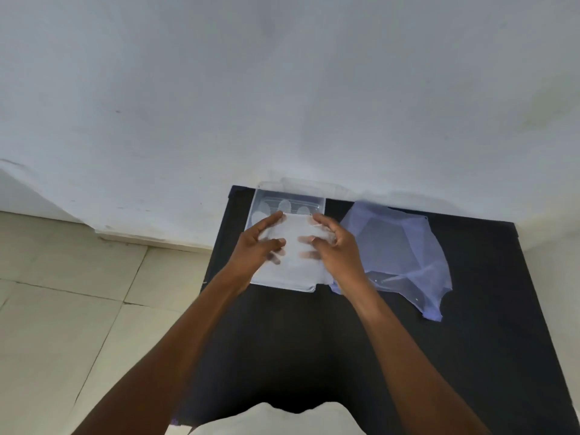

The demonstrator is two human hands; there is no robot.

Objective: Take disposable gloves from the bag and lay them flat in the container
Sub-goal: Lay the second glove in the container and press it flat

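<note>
Here the left hand (262,243) and right hand (332,243) pinch the gloves (295,246) from either side, a thin translucent stack held over the clear container (290,196) on the black table (282,340); the bag (398,255) lies slack just beside; the film looks featherlight, limp and slippery, so gripping opposite edges should keep it flat.

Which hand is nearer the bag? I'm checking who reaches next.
Right. The right hand is beside the bag, its wrist overlapping the bag's edge; the left hand is across the gloves.
</note>
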